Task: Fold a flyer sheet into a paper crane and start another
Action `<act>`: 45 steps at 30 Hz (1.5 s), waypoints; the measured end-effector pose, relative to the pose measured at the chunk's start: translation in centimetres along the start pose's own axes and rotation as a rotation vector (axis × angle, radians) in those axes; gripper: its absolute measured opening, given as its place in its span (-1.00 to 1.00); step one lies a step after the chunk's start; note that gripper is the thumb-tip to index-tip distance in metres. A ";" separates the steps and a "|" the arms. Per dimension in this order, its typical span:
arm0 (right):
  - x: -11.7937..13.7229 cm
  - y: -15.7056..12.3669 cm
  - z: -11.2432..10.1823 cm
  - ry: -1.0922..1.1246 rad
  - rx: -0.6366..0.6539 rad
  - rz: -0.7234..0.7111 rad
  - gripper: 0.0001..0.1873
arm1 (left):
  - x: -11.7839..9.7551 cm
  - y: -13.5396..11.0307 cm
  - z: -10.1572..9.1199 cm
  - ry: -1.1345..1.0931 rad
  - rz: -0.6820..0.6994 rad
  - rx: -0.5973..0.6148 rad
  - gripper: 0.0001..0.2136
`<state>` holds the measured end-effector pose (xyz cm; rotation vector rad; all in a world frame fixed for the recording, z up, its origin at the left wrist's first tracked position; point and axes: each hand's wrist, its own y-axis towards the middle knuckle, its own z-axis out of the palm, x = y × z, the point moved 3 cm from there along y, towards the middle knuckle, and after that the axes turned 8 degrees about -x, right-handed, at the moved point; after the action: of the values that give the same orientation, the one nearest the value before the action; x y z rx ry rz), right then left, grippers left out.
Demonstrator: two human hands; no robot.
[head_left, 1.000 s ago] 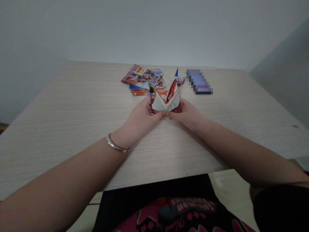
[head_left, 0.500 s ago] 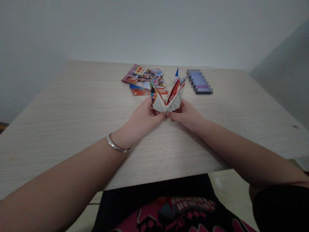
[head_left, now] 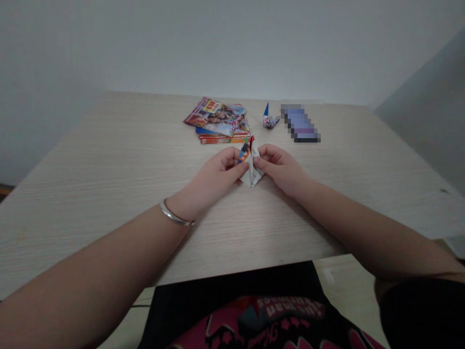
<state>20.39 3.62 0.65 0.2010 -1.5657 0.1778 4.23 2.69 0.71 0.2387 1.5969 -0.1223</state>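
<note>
Near the middle of the frame, the left hand [head_left: 214,177] and the right hand [head_left: 281,167] pinched a folded paper [head_left: 251,169], low on the worktop [head_left: 127,160]. Fingers [head_left: 230,156] squeezed it from both sides, probably to keep its flaps shut. Farther up lay a pile of magazines [head_left: 218,121] and a small paper shape [head_left: 269,120].

A folded paper [head_left: 250,167] sits at the centre of the worktop [head_left: 109,160], pinched between the left hand [head_left: 214,177] on its left and the right hand [head_left: 281,167] on its right. Just behind it lies a stack of leaflets [head_left: 220,121]. To the right of the stack stands a small paper figure [head_left: 269,118], and just beside that, further right, lies a flat item [head_left: 300,123].
</note>
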 end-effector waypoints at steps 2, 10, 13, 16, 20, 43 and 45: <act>0.0 0.1 0.0 -0.001 0.032 -0.003 -0.66 | 0.1 -0.2 0.1 0.025 -0.008 0.002 -0.86; -0.2 0.0 0.1 0.036 0.095 0.041 -0.66 | -0.3 -0.3 -0.1 0.036 -0.036 -0.024 -0.91; -0.1 -0.2 0.3 0.012 0.136 0.058 -0.69 | -0.3 -0.2 -0.3 0.002 0.001 -0.092 -0.94; -0.1 -0.2 0.3 -0.006 0.144 0.050 -0.67 | -0.5 -0.2 -0.5 0.106 0.041 -0.094 -0.91; -0.2 -0.1 0.1 -0.028 0.086 0.014 -0.68 | -0.4 -0.3 -0.6 0.129 -0.004 -0.042 -0.89; 0.3 -0.2 0.6 -0.093 0.095 0.042 -0.79 | -0.8 -0.5 0.0 0.099 -0.048 -0.006 -0.93; 0.2 -0.2 0.6 -0.117 0.086 0.048 -0.78 | -0.8 -0.5 0.1 0.117 -0.075 0.000 -0.93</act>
<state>19.85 3.24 0.85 0.2457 -1.6818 0.2754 4.19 2.13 1.44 0.1887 1.7227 -0.1683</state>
